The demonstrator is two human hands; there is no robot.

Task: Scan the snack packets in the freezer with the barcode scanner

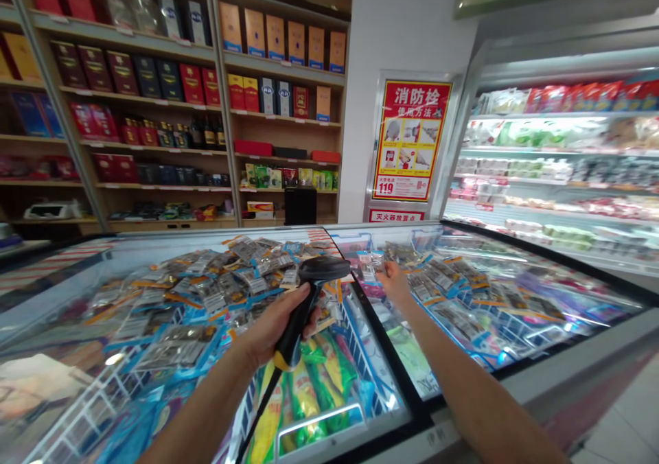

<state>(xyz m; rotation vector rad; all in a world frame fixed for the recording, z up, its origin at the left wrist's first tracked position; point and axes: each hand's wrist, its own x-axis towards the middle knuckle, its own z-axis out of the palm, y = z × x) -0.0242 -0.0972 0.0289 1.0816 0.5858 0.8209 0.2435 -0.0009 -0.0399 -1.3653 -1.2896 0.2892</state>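
Note:
My left hand (275, 323) is wrapped around the handle of a black barcode scanner (323, 269) with a yellow-tipped grip, its head pointing to the right and its cord running down. Further right and farther away, my right hand (395, 282) pinches a small clear plastic packet (369, 263) with a printed label. A heap of similar flat packets (221, 282) with blue and orange edges spreads out left of the scanner. More of these packets (463, 289) lie to the right of my right hand. What exactly the packets contain cannot be made out.
Beneath is a chest freezer with glass panels and a black frame bar (381, 347). Green-and-yellow corn bags (314, 381) sit in a wire basket (355, 327). Shelves of boxes (169, 79), a red fire-hydrant sign (410, 141) and a lit open cooler (561, 148) stand behind.

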